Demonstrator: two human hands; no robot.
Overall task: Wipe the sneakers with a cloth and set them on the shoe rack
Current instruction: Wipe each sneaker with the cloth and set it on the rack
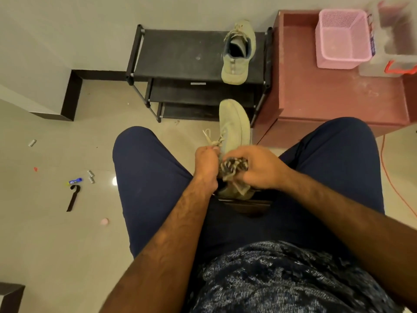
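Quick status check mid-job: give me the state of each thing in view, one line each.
sneaker on rack: resting on top shelf, toe toward the person.
second sneaker: held between knees, being wiped.
cloth: bunched in right hand, pressed on the held sneaker.
left hand: gripping second sneaker by its laces.
right hand: closed on cloth.
shoe rack: upright; lower shelves look bare.
pink basket: upright, empty.

Your arms are bare from the bottom of the frame up to the wrists, with no sleeves, watch or rings showing. Dark hair shows along both forearms. Your left hand (206, 163) and right hand (259, 167) are ungloved, at the middle of the frame. You wear plain navy trousers (149, 172), smooth and unmarked, filling the centre. At the lower right your shirt (282, 279) is dark blue with a mottled white fleck pattern.
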